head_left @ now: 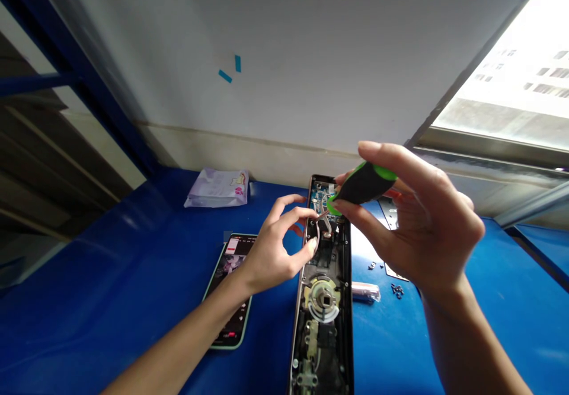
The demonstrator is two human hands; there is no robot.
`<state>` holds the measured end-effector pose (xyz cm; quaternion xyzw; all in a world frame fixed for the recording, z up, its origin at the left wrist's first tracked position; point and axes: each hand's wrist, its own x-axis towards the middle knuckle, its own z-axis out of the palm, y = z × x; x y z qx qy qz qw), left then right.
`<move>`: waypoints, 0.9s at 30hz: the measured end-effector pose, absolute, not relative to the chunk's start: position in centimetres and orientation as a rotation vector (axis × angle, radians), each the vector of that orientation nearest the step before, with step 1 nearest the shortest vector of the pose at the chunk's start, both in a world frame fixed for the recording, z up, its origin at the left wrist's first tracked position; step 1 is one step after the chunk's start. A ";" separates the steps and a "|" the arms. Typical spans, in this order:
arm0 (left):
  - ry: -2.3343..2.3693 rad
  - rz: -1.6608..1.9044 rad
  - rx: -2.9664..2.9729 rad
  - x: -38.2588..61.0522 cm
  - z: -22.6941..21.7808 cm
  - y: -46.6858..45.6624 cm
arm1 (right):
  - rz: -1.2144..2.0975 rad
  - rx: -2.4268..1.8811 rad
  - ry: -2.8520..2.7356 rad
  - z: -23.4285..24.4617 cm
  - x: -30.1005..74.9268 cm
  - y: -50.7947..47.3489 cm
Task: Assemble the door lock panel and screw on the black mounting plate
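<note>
A long black door-lock housing [347, 264] lies with its inside facing up, showing a blue circuit board, wires and a round hub with a square hole. My right hand [427, 223] is closed around a screwdriver [362, 184] with a black and green handle, tilted with its tip down at the upper part of the housing. My left hand [275, 244] bends over the housing's left edge. Its thumb presses on a white cable [318, 233] and its index fingertip is close to the screwdriver's tip. What the tip touches is too small to tell.
A phone [242, 318] with a lit screen lies left of the housing. Behind it is a pale purple packet [217, 187] near the wall. To the right are small black screws [397, 290], a clear-wrapped item [367, 291] and a metal plate [393, 270], partly behind my right hand.
</note>
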<state>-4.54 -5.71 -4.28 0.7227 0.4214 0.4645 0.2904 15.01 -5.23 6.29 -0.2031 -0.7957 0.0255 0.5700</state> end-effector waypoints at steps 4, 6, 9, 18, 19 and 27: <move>1.100 1.256 1.893 -4.4 -4.4 -5.6 | -0.073 -0.480 -1.848 6.2 14.9 -4.6; 1.087 1.268 1.869 -4.3 -4.4 -5.6 | -0.044 -0.521 -1.859 6.4 14.8 -4.4; 1.088 1.279 1.853 -4.3 -4.4 -5.6 | 0.144 -0.540 -1.916 7.0 14.4 -4.4; 1.102 1.277 1.860 -4.1 -4.9 -5.5 | 0.021 -0.542 -1.867 8.1 13.8 -4.6; 1.100 1.284 1.860 -4.1 -4.9 -5.6 | 0.088 -0.538 -1.887 8.2 13.9 -4.6; 1.080 1.342 1.853 -3.9 -4.7 -5.7 | 0.098 -0.510 -1.793 8.3 14.6 -4.6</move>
